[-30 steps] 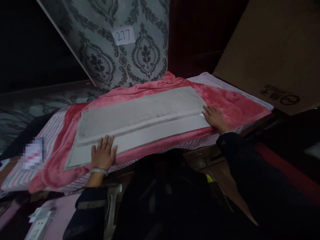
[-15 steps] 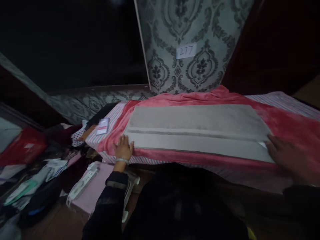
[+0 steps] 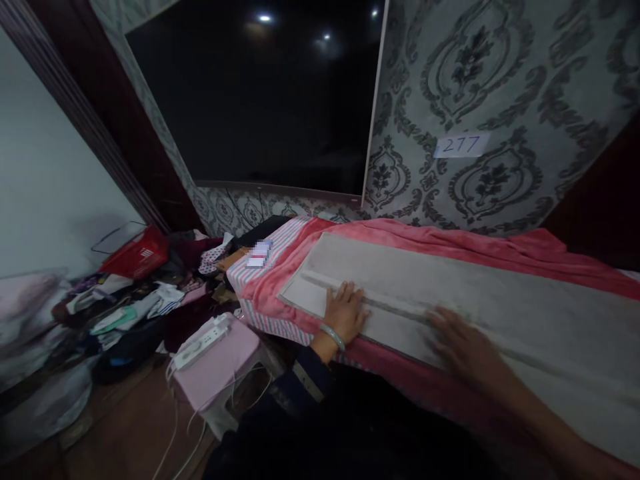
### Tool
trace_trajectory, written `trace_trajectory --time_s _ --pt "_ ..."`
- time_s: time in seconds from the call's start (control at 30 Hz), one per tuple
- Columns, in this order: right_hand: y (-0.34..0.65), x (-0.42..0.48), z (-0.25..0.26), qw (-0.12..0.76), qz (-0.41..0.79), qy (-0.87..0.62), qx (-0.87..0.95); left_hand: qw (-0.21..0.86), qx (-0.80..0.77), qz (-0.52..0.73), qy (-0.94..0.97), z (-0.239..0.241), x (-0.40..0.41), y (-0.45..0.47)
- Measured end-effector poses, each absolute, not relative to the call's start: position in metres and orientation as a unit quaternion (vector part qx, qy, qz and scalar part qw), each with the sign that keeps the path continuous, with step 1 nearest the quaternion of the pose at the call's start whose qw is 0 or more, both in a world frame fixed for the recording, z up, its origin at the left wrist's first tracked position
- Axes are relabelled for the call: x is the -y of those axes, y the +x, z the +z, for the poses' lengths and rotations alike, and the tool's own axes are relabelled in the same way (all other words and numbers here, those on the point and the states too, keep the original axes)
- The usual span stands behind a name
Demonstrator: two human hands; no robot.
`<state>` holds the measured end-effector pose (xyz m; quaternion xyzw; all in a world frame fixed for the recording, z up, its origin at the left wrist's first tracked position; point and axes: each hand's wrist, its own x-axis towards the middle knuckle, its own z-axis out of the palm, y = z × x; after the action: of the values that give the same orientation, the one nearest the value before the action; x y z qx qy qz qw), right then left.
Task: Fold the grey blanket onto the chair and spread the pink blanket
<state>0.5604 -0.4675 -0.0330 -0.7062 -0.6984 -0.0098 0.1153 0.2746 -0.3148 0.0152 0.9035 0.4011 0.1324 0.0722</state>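
A long, flat grey mat [image 3: 400, 267] lies across a pink-red blanket [image 3: 480, 243]; a paler strip with a raised edge runs along its front. My left hand [image 3: 345, 313], with a bracelet at the wrist, rests palm down on that strip close to the mat's left end, fingers spread. To its right, my right hand [image 3: 467, 350] is over the middle of the mat near the raised edge. Its fingers are stretched out and slightly blurred, and nothing shows in them. The mat's right end runs out of the picture.
Beneath the blanket is a striped cloth [image 3: 273, 325]. A power strip [image 3: 203, 342] sits on a pink-topped stool [image 3: 227, 367], cords hanging down. Clothes [image 3: 145, 308] and a red bag [image 3: 140, 252] are heaped at left. A large dark screen [image 3: 270, 100] hangs on the wall.
My right hand has left the mat's right end and come to its middle, near the left hand. My left hand has shifted onto the front strip. The view has turned left.
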Motion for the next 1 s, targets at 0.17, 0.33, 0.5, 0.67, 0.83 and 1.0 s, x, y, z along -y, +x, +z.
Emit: trace_trajectory --time_s 0.17,0.33,0.5,0.67,0.83,1.0 --pt "0.493 0.42 -0.012 0.0 0.13 -0.623 0.772 0.049 -0.452 0.13 0.881 -0.008 0.31 0.245" --pt "0.471 0.359 0.018 0.019 0.125 -0.58 0.804 0.056 -0.486 0.134 0.862 -0.005 0.292 0.229" --pt "0.436 0.281 0.011 0.036 0.115 -0.528 0.841 0.035 -0.529 0.174 0.83 -0.009 0.273 0.221" --pt "0.421 0.224 -0.005 0.048 0.081 -0.464 0.881 0.014 -0.527 0.207 0.824 -0.026 0.269 0.217" --pt "0.427 0.161 0.0 0.045 0.047 -0.479 0.875 0.011 -0.518 0.219 0.827 -0.035 0.268 0.215" --pt "0.442 0.096 0.003 0.028 0.03 -0.552 0.833 -0.001 -0.515 0.214 0.83 -0.046 0.267 0.212"
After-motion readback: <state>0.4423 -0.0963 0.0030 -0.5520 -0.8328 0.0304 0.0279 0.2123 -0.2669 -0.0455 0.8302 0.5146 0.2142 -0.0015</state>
